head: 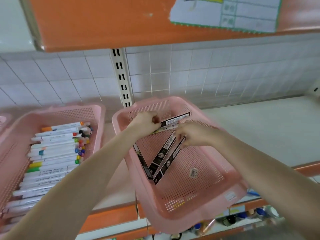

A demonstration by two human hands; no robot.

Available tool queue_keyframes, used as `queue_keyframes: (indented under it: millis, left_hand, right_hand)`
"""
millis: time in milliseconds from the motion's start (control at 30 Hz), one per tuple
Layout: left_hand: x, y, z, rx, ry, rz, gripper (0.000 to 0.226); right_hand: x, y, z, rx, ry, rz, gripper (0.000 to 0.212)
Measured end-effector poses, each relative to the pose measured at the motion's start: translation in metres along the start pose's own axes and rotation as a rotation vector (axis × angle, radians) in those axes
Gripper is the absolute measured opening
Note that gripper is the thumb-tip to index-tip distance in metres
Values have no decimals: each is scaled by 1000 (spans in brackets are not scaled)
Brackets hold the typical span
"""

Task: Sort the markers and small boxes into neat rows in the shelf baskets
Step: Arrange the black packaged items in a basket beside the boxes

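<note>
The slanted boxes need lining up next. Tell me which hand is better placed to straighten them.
Probably the right. The right hand holds the upper ends of the slanted boxes, so it can swing them straight. The left hand grips the far boxes against the back wall of the basket.

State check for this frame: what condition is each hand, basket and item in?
Left hand: gripping a black box.
Right hand: pinching a slanted box.
Right basket: askew, overhanging the shelf edge.
Other boxes: slanted, unsorted.
Markers: rowed in left basket.
</note>
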State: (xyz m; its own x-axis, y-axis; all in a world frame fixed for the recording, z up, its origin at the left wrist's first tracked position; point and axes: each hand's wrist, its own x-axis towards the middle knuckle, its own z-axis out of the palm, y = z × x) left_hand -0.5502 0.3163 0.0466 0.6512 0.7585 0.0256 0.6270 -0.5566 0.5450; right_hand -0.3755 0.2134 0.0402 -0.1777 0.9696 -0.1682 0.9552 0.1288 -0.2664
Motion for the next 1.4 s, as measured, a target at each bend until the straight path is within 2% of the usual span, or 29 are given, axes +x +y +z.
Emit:
queue_keyframes:
  millis: [267,367,700,967,1267,1400]
  left_hand:
    - [0,0,0,-57,-46,47,3]
    - [0,-1,0,-59,-32,60,5]
    - [-3,3,-2,-80,22,-29,10]
    - [-5,8,-5,-10,103,-80,6]
    - [-15,25,-39,-77,192,-62,9]
    - [-36,25,-69,-126,349,-79,11]
  right_hand:
    - [-7,-6,-11,-14,29,23,17]
    - [-13,-12,-16,25,-6,69,24]
    - [-17,-15,-21,161,28,83,23]
    - [-20,-20,-27,224,72,38,23]
    - [-26,-41,-55,191,161,-30,22]
    - [-25,-57,-76,241,172,-53,22]
